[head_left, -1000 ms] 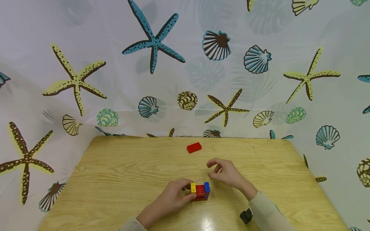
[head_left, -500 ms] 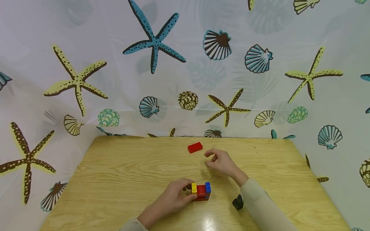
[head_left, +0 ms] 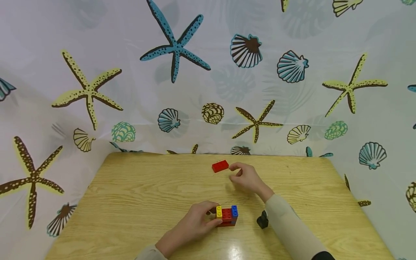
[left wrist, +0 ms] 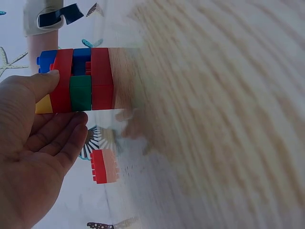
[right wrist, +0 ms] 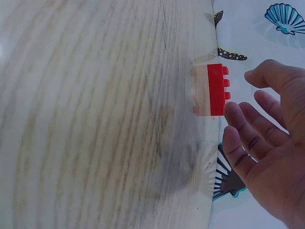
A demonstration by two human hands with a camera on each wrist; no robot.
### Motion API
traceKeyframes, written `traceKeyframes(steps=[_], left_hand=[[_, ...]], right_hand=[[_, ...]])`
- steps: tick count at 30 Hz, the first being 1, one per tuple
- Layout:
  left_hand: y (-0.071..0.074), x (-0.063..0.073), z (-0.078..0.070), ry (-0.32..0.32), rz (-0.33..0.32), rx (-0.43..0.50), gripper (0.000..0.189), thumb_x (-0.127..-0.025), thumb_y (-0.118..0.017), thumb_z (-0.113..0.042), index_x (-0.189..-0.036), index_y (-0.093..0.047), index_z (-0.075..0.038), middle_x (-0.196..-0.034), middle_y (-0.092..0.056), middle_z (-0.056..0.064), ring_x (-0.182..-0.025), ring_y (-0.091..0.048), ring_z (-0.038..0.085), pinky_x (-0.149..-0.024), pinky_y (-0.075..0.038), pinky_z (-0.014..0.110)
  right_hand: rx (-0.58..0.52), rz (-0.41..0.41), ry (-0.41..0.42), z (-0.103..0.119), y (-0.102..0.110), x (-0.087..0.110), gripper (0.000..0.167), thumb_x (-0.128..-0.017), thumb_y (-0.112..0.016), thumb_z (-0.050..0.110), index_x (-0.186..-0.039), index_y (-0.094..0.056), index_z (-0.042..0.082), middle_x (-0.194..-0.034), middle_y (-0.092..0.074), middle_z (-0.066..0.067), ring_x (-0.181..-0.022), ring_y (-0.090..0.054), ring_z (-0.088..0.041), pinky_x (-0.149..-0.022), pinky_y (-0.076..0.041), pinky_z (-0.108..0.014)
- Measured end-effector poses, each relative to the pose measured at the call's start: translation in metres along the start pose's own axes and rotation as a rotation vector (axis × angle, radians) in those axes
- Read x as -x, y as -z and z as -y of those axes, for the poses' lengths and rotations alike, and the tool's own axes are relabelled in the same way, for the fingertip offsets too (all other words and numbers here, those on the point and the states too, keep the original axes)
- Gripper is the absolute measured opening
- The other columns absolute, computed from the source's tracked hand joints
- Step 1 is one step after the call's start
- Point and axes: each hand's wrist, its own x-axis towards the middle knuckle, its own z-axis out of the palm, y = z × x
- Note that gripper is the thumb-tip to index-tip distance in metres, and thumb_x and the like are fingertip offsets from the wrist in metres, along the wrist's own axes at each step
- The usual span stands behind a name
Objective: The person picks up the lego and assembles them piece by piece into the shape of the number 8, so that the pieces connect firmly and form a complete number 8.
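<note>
My left hand [head_left: 195,218] grips a small block build [head_left: 227,215] standing on the table, its thumb on one side and fingers on the other. In the left wrist view the build shows red bricks [left wrist: 102,78], a green brick [left wrist: 80,93] and blue bricks [left wrist: 82,62]; a yellow brick [left wrist: 43,104] sits at its top, partly behind the thumb. My right hand [head_left: 247,177] reaches toward the back with thumb and fingers spread apart. Just left of its fingertips lies a loose red brick [head_left: 220,166], studs up, with nothing in the hand.
Pale wood forms the table [head_left: 146,191], ending at a sea-patterned curtain [head_left: 195,90] behind and at the sides. A small black object [head_left: 262,220] sits beside the right sleeve [head_left: 289,220]. Light glares off the table near the front.
My right hand has moved away from beside the build, toward the back, and now is close to the loose red brick. The black object moved along with the right sleeve. My left hand keeps its grip.
</note>
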Motion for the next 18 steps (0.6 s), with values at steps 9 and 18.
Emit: traceKeyframes(steps=[9, 18], left_hand=[[0.002, 0.0, -0.001, 0.021, 0.019, -0.001, 0.042, -0.1, -0.075, -0.03, -0.131, -0.068, -0.003, -0.118, -0.074, 0.005, -0.103, -0.071, 0.02, -0.088, -0.061, 0.036], [0.003, 0.001, -0.001, 0.02, 0.02, 0.004, 0.043, -0.099, -0.076, -0.029, -0.132, -0.068, -0.003, -0.118, -0.074, 0.006, -0.103, -0.071, 0.021, -0.088, -0.061, 0.037]], right_hand=[[-0.006, -0.029, -0.042, -0.003, -0.007, -0.018, 0.039, -0.098, -0.072, 0.016, -0.133, -0.065, 0.004, -0.132, -0.069, -0.016, -0.098, -0.066, -0.026, -0.085, -0.057, -0.036], [-0.032, -0.044, -0.073, -0.008, -0.015, -0.028, 0.044, -0.098, -0.071, 0.014, -0.141, -0.061, 0.005, -0.135, -0.066, -0.016, -0.096, -0.063, -0.023, -0.081, -0.056, -0.034]])
